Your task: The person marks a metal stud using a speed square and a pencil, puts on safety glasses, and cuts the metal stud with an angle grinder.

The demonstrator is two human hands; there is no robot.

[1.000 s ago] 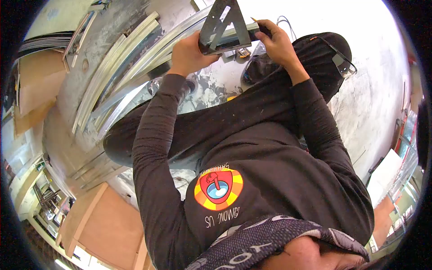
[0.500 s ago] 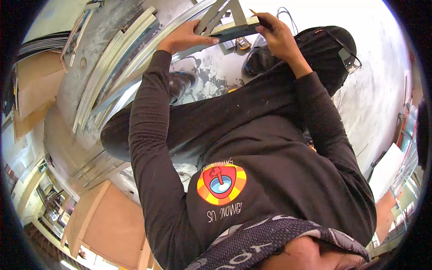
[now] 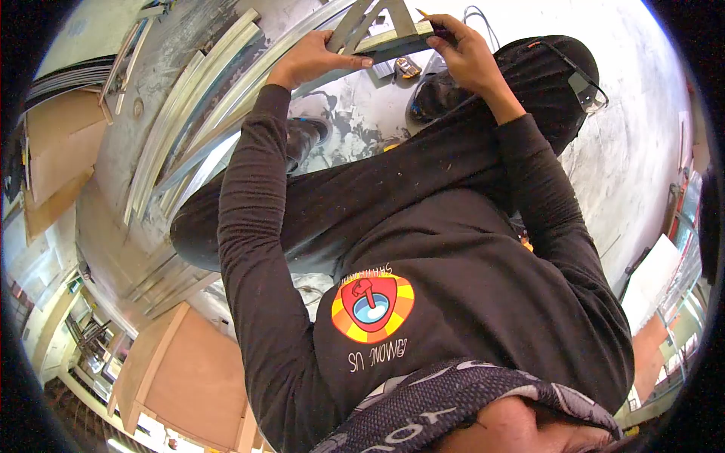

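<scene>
So the triangular metal square point(image 3: 402, 19) sits on the bar point(image 3: 404, 47) between both hands, closer to the left one, top cut off by the view's edge. Left hand point(image 3: 311, 60) is spread pretty wide, thumb along the bar's dark side, fingertips up by the square's corner. Right hand point(image 3: 470, 59) is half curled, thumb and fingers pinching around the bar's end, pencil point(image 3: 423, 13) poking out; can't tell which fingers grip it. Long strips point(image 3: 198, 106) crowd the left hand's side, bare pale floor point(image 3: 634, 136) opens out to the right.
</scene>
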